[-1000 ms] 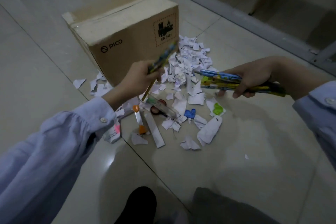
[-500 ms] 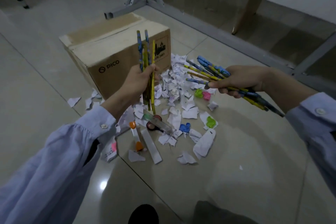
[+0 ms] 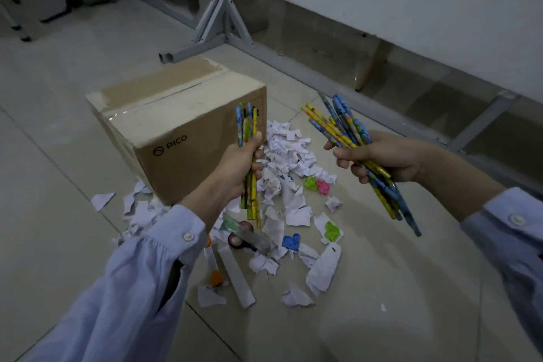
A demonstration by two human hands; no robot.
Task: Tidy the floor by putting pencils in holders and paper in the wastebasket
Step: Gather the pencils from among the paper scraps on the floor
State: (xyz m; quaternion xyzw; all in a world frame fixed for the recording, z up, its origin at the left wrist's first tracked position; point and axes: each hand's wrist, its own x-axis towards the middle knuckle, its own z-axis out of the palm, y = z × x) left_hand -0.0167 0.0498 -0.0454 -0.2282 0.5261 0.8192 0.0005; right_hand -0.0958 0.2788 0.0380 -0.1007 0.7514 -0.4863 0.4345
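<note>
— What's the biggest thing in front of you?

— A taped brown cardboard box with "PICO" printed on its side, standing on the pale tiled floor. Behind the box runs a grey metal frame along the wall.

— And the mess?

— A heap of torn white paper scraps lies on the floor just right of the box and spreads toward me. Among the scraps, nearer me than the box, sit a white flat ruler, a roll of dark tape and small green, pink and blue erasers.

— Your hands?

— My left hand, in front of the box's right corner, is clenched around a small upright bunch of blue and yellow pencils. My right hand, well right of the box and above the scraps, grips a larger fanned bundle of yellow and blue patterned pencils, tips slanting up toward the box. I see neither holder nor wastebasket.
</note>
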